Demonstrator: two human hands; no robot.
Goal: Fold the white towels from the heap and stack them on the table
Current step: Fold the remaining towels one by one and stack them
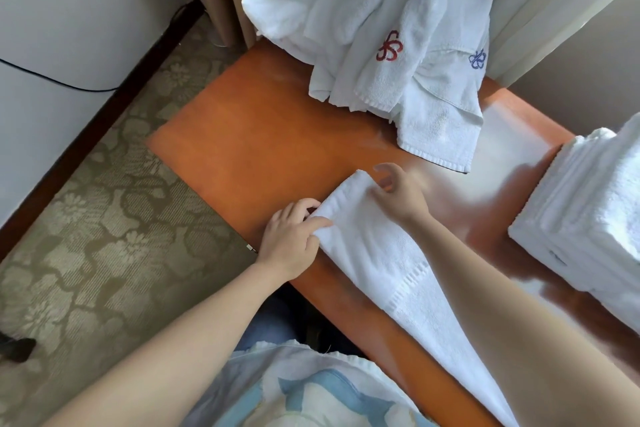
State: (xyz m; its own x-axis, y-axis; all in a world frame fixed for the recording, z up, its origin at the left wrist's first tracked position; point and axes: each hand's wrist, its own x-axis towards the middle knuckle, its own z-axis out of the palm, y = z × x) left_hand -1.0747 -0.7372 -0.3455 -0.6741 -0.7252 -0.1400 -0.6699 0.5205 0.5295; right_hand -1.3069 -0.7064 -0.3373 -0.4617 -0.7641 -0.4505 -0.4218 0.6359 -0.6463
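A long white towel (377, 260), folded into a narrow strip, lies along the near edge of the orange wooden table (263, 135). My left hand (291, 236) pinches its near left corner, thumb on top. My right hand (398, 194) pinches the far corner of the same end, fingers loosely spread. A heap of crumpled white towels (381, 28) with red and blue embroidered flowers sits at the table's far side. A neat stack of folded white towels (588, 211) stands at the right.
Patterned carpet (104, 218) lies to the left of the table. A white wall with a dark baseboard and a black cable runs along the left. Curtains hang behind the heap. My light blue clothing shows at the bottom.
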